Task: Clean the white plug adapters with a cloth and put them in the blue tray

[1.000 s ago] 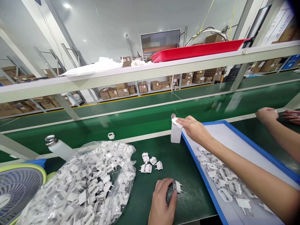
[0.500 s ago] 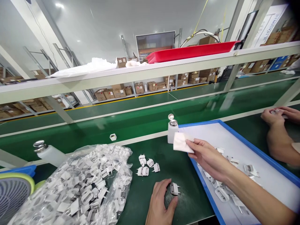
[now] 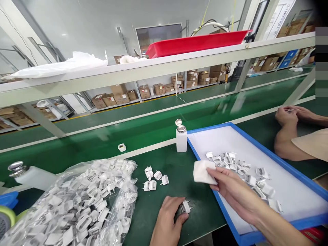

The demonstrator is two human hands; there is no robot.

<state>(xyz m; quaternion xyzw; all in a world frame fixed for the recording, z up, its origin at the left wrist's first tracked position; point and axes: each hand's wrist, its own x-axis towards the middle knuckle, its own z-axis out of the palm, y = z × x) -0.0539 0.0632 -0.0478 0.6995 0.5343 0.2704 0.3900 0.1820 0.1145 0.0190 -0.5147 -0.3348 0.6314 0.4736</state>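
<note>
My left hand [image 3: 169, 218] rests on the green table, its thumb and fingers closed round a white two-pin plug housing [image 3: 185, 207]. A folded white cloth [image 3: 203, 172] is pinched in my right hand [image 3: 234, 191], held over the left edge of the blue-rimmed tray [image 3: 222, 211]. A small group of similar plug housings [image 3: 153, 185] lies beyond my left hand. More white plug parts [image 3: 249, 179] are scattered in the tray, some hidden behind my right forearm.
A clear plastic bag [image 3: 132, 191] heaped with plug housings fills the left. A white pump bottle [image 3: 181, 141] stands upright by the tray; another bottle [image 3: 36, 177] leans at left. One white part [image 3: 122, 147] sits farther back. A co-worker's hands [image 3: 287, 115] are at right.
My left fingers have closed on the plug housing, which they only framed before. My right hand has brought the cloth lower and nearer to me. The camera view has shifted slightly.
</note>
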